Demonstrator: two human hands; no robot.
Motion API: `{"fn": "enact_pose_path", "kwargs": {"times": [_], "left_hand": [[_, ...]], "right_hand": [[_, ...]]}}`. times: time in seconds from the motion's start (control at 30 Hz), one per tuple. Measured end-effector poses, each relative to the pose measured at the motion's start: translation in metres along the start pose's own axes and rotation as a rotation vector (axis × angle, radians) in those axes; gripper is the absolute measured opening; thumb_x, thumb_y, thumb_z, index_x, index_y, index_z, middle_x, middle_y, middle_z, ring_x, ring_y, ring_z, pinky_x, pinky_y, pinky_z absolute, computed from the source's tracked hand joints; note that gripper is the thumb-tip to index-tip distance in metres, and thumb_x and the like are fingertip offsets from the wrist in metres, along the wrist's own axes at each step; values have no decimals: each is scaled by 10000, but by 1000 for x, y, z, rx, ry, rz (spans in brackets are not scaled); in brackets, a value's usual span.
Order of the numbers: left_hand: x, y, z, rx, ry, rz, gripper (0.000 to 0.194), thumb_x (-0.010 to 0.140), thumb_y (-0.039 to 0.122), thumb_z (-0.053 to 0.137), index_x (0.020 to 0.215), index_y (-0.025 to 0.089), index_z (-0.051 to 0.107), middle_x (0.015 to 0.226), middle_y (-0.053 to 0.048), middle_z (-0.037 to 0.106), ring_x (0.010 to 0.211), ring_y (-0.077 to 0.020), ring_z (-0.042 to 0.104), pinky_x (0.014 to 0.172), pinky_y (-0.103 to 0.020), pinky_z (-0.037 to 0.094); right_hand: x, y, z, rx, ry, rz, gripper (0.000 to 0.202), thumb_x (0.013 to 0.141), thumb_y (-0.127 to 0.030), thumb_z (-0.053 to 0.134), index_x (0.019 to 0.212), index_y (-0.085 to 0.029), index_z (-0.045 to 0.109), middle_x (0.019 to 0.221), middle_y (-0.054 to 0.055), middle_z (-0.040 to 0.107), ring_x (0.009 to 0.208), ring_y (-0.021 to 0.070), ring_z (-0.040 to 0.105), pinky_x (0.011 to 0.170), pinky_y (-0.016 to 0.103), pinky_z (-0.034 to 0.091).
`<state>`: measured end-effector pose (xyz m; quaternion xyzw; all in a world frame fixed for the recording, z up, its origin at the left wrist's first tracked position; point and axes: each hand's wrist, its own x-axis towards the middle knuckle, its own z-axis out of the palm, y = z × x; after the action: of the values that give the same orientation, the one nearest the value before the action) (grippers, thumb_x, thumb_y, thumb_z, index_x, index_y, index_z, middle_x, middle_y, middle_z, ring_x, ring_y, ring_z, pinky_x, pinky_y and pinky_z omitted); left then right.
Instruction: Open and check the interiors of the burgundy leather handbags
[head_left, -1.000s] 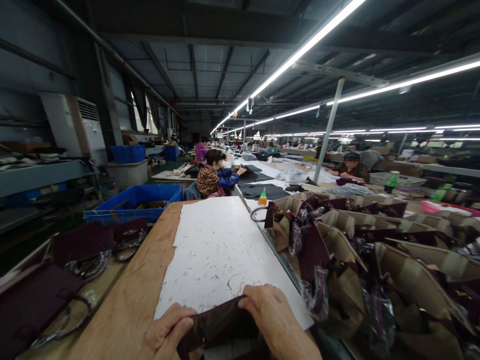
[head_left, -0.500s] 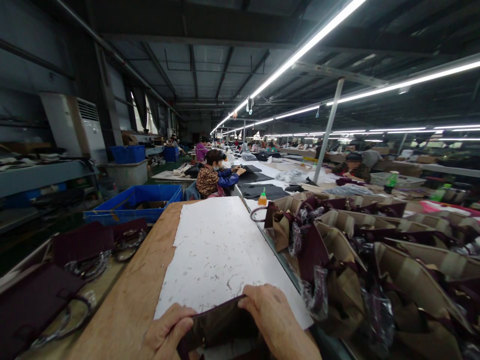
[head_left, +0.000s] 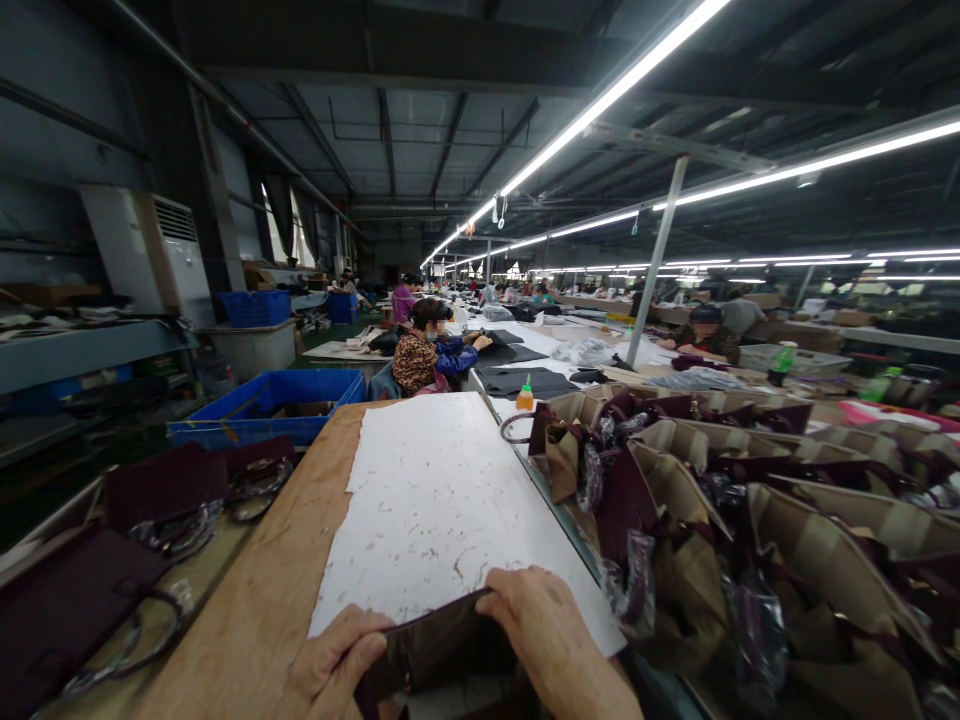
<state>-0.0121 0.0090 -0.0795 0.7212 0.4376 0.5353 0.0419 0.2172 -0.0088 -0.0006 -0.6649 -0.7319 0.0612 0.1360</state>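
At the bottom middle, a dark maroon handbag (head_left: 442,655) with a brown lining is cut off by the frame's lower edge. My left hand (head_left: 337,660) pinches the left part of its top edge between thumb and fingers. On the right, my right hand (head_left: 544,630) grips the same edge, fingers curled over it. The bag's mouth faces me, and its lower part is out of view. Beneath and beyond it lies a white paper sheet (head_left: 442,490) with small dark marks, spread on a wooden table (head_left: 255,570).
Several maroon and tan bags (head_left: 697,560) with plastic-wrapped handles crowd the right side. More maroon pieces (head_left: 67,590) lie at the left. A blue crate (head_left: 285,430) stands beyond the table's left edge. An orange bottle (head_left: 525,397) and a co-worker (head_left: 420,360) are farther ahead.
Almost nothing differs. Both hands keep their hold on the bag's edge, and the bag has shifted only very slightly.
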Motion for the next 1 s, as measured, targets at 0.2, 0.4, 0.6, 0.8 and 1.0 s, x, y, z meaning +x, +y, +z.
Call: {"fn": "enact_pose_path", "kwargs": {"times": [0.2,0.4,0.6,0.8,1.0], "left_hand": [[-1,2,6,-57,10,-66,353,737,527,497,723,229,686,660,-30,686,602,-155,648,551,-199,558],[-7,-1,10,-78,124,-69,364,705,551,516,712,231,689,708,-42,698,644,-186,656,590,-249,568],[-4,-5,2,-72,28,-8,343,727,524,517,746,230,692,735,-53,703,654,-177,657,622,-253,563],[-6,-9,3,-29,14,38,311,739,494,523,804,237,688,783,-46,703,698,-170,661,663,-244,560],[-13,-11,9,-70,78,-28,335,704,537,538,754,240,685,781,-51,704,774,-204,656,691,-279,560]], "right_hand": [[0,1,2,-16,-12,-7,211,826,-260,450,698,-247,618,708,-6,662,718,167,594,573,265,252],[-1,2,3,-15,23,-6,209,828,-255,449,693,-253,608,701,-18,652,717,159,580,590,262,252],[2,7,10,-1,-7,-21,192,822,-269,464,701,-263,613,712,-22,652,717,156,578,593,255,256],[1,2,5,-5,10,1,210,822,-268,461,676,-251,610,685,-15,651,693,155,579,582,262,242],[1,1,3,6,19,-10,216,822,-257,452,665,-243,600,672,-14,650,673,146,575,563,260,231]]}}
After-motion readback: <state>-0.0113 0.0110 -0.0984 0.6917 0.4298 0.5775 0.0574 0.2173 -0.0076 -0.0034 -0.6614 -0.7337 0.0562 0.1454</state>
